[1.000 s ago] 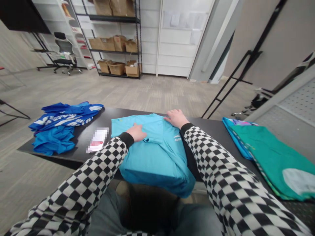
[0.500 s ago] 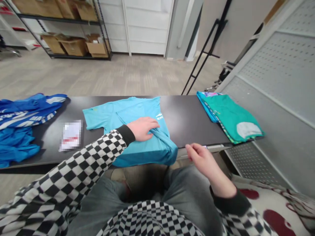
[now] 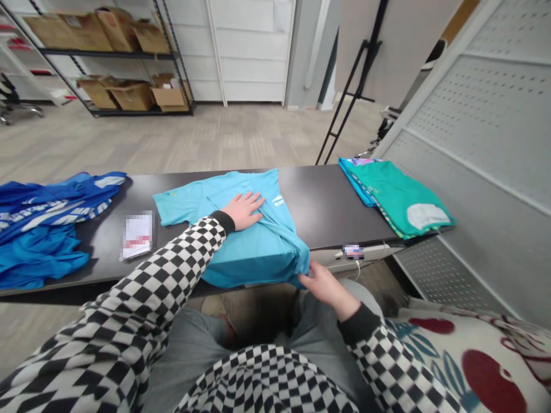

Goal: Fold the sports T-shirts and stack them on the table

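Observation:
A light-blue T-shirt (image 3: 253, 252) lies partly folded on the dark table, one sleeve pointing left and white lettering near its right edge. Its bottom hangs over the table's front edge. My left hand (image 3: 244, 211) rests flat on the middle of the shirt, fingers spread. At the shirt's lower right corner, my right hand (image 3: 325, 284) has its thumb and fingers closed on the hanging fabric. The fingertips there are partly hidden by the cloth.
Blue and white garments (image 3: 51, 212) are heaped at the left, beside a blurred flat packet (image 3: 136, 235). Folded green clothing (image 3: 400, 195) lies at the table's right end, against a grey perforated panel (image 3: 482, 126). A patterned cloth (image 3: 456, 350) is at lower right.
My right hand has moved left and down from beside the shirt to its lower right corner and taken hold there. The left hand has flattened, shifting slightly up. The view has shifted a little.

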{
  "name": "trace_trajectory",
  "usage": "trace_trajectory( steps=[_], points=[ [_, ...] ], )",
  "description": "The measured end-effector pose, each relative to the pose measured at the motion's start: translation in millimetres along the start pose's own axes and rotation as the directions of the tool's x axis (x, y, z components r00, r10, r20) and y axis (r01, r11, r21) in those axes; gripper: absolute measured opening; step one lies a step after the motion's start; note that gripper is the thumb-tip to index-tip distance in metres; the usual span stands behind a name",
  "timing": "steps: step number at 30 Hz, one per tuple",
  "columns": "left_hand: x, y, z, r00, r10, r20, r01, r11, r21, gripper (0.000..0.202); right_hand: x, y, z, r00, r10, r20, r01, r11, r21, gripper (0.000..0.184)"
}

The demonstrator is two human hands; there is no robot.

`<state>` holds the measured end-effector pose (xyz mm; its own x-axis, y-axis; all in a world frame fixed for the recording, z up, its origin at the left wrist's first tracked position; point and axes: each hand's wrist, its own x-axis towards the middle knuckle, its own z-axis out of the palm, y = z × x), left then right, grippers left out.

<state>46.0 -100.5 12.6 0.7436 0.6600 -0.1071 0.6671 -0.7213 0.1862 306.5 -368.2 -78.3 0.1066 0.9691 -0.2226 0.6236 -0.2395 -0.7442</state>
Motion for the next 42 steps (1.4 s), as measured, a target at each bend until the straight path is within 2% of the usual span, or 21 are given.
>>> trace_trajectory(
  steps=[2,4,8,11,13,15,17,19,23,25,27,29,31,32,34,35,36,37,39,40,42],
  points=[
    [-2.1,1.1,5.5,0.999,0.016,-0.03,-0.015,1.0,0.023,0.075,-9.5,-0.5,3.4,0.995,-0.057,0.081,0.052,0.996,0.068,0.014],
    [-3.8,1.7,8.5,0.998,0.028,-0.049,-0.026,0.999,0.033,0.077,-19.5,-0.7,9.1,0.994,-0.056,0.096,0.043,0.99,0.132,0.017],
    [-4.8,1.6,9.3,0.998,0.027,-0.047,-0.025,0.999,0.045,0.079,-42.3,-5.6,21.1,0.998,0.056,-0.002,-0.055,0.974,0.218,0.032],
    [-3.7,1.2,7.5,0.999,0.019,-0.027,-0.018,0.999,0.05,0.08,-68.2,-17.6,26.6,0.99,0.083,-0.118,-0.067,0.989,0.129,0.023],
    [-2.2,1.0,4.7,1.0,0.01,-0.002,-0.01,0.999,0.045,0.081,-89.4,-28.7,29.6,0.981,-0.005,-0.192,0.008,1.0,0.018,0.018],
    [-0.4,1.0,0.5,0.999,-0.001,0.036,0.0,0.999,0.033,0.083,-109.9,-39.7,33.7,0.962,-0.203,-0.183,0.189,0.978,-0.089,0.016],
    [1.4,1.0,-4.6,0.997,-0.01,0.077,0.009,1.0,0.014,0.086,-125.3,-48.2,40.0,0.919,-0.385,-0.088,0.37,0.916,-0.154,0.013],
    [2.9,0.7,-9.5,0.994,-0.015,0.112,0.015,1.0,-0.004,0.087,-133.2,-53.5,48.3,0.892,-0.451,0.039,0.451,0.878,-0.159,0.011],
    [5.4,0.0,-17.5,0.988,-0.01,0.156,0.015,0.999,-0.032,0.092,-133.0,-58.9,62.9,0.886,-0.363,0.288,0.416,0.897,-0.149,0.015],
    [7.0,-0.2,-21.4,0.985,-0.006,0.17,0.014,0.999,-0.046,0.093,-131.7,-61.7,65.3,0.911,-0.273,0.31,0.344,0.917,-0.204,0.018],
    [9.4,-0.2,-25.9,0.983,-0.002,0.184,0.011,0.999,-0.05,0.095,-133.2,-65.0,64.0,0.947,-0.159,0.279,0.242,0.925,-0.294,0.019],
    [12.1,-0.3,-30.6,0.979,0.007,0.202,0.002,0.999,-0.041,0.097,-137.5,-68.7,59.3,0.959,-0.059,0.279,0.168,0.908,-0.384,0.021],
    [14.3,0.4,-34.8,0.975,0.012,0.221,-0.007,1.0,-0.023,0.1,-141.6,-73.0,50.6,0.933,-0.034,0.357,0.191,0.89,-0.414,0.02],
    [14.8,1.5,-36.3,0.974,0.006,0.228,-0.004,1.0,-0.011,0.1,-141.8,-75.6,44.4,0.905,-0.055,0.421,0.239,0.885,-0.399,0.016],
    [13.4,5.5,-37.1,0.976,-0.024,0.217,0.021,1.0,0.017,0.096,-134.9,-81.9,27.5,0.839,-0.134,0.527,0.348,0.877,-0.331,0.011],
    [11.4,8.7,-36.2,0.98,-0.043,0.193,0.038,0.999,0.029,0.092,-126.5,-85.7,16.7,0.822,-0.177,0.542,0.388,0.87,-0.303,0.013],
    [8.6,12.5,-34.3,0.986,-0.059,0.156,0.054,0.998,0.035,0.086,-114.1,-89.8,4.7,0.828,-0.215,0.519,0.407,0.866,-0.291,0.017],
    [4.9,16.8,-31.3,0.991,-0.074,0.11,0.071,0.997,0.031,0.08,-97.9,-94.4,-8.2,0.855,-0.247,0.456,0.407,0.865,-0.294,0.02],
    [-3.9,25.8,-22.8,0.994,-0.103,0.022,0.103,0.995,0.006,0.072,-54.5,-104.4,-34.9,0.918,-0.306,0.25,0.376,0.871,-0.315,0.029],
    [-8.4,29.7,-17.7,0.992,-0.124,-0.009,0.124,0.992,-0.008,0.071,-28.1,-109.8,-47.6,0.934,-0.333,0.132,0.359,0.872,-0.332,0.032],
    [-16.7,35.4,-7.5,0.984,-0.172,-0.044,0.171,0.985,-0.023,0.074,30.7,-120.9,-68.5,0.925,-0.375,-0.059,0.322,0.858,-0.4,0.034]
  ],
)
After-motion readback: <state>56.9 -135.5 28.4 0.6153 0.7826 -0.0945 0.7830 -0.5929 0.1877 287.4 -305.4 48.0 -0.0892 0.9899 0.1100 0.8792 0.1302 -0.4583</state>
